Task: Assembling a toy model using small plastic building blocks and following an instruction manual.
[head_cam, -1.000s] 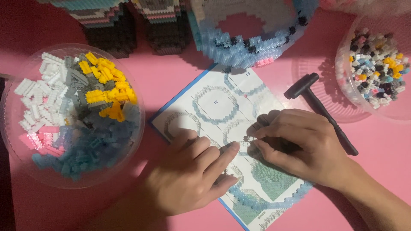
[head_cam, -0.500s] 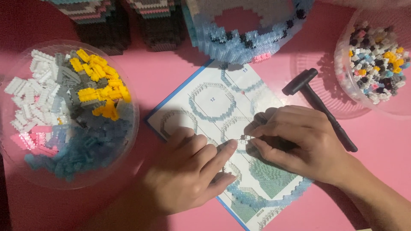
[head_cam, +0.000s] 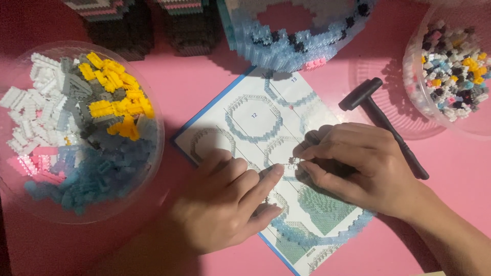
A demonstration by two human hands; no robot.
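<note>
Tiny white brick (head_cam: 292, 161), pinched by the right hand (head_cam: 358, 166) at three o'clock; the left hand (head_cam: 230, 199), empty, should steady the instruction sheet (head_cam: 266, 153).

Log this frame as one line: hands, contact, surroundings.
left hand: fingertip at small white brick piece | right hand: pinching same piece | under: instruction sheet | right: black hammer | left: sorted-brick bowl

A small white brick piece (head_cam: 292, 161) is pinched by the right hand (head_cam: 358, 166) and touched by the left hand (head_cam: 225, 199) over an instruction sheet (head_cam: 255, 120) on the pink worktop (head_cam: 204, 76).
</note>
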